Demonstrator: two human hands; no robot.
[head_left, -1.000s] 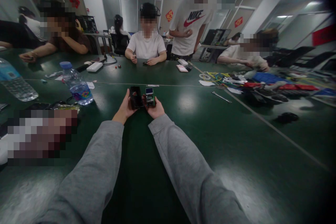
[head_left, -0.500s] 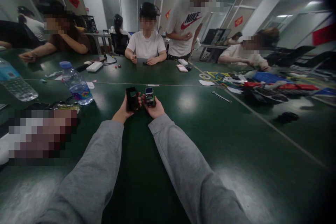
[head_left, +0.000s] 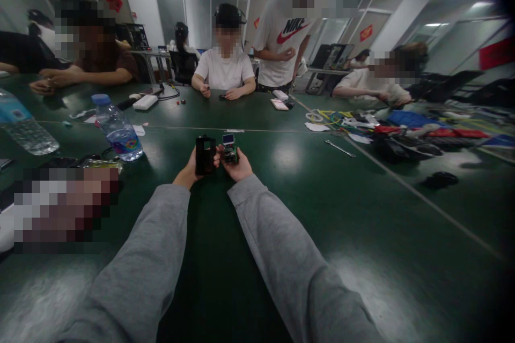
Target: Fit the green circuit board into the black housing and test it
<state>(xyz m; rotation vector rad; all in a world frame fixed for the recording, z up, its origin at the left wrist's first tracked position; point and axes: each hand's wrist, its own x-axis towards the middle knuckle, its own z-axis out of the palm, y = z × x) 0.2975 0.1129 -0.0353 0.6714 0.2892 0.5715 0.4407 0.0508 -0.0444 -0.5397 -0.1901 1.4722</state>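
Over green table (head_left: 306, 198), left hand (head_left: 188, 171) grips black casing (head_left: 205, 154); right hand (head_left: 240, 167) holds small circuit module (head_left: 229, 149).

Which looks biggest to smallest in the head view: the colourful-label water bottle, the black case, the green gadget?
Largest: colourful-label water bottle.
Middle: black case, left hand.
Smallest: green gadget, right hand.

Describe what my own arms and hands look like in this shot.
Both arms are covered in loose, plain grey fabric. The left sleeve and right sleeve reach the wrists and show no markings. The left hand and right hand are bare, with no gloves.
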